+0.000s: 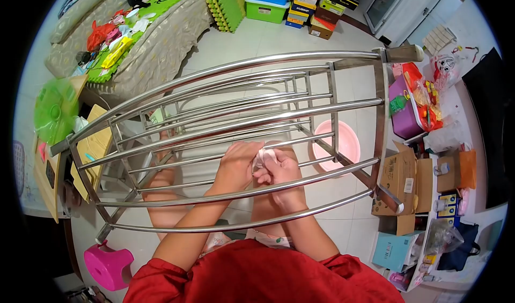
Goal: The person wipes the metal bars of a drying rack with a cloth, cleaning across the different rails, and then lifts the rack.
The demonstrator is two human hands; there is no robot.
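Observation:
A stainless steel rack (279, 116) of tubular bars stands tipped across my lap, and both forearms reach in between its rails. My right hand (283, 175) is closed on a crumpled white cloth (264, 157), its thumb pressing the cloth against an inner bar. Right beside it, my left hand (237, 161) is wrapped round the same bar, back of the hand up. The left fingertips are mostly hidden behind the hand and cloth.
A pink basin (343, 144) sits on the floor beyond the rack. A magenta stool (109, 264) is at lower left. Cardboard boxes (396, 182) and a loaded shelf line the right side. A cluttered sofa (177, 26) and storage bins (266, 10) are at the back.

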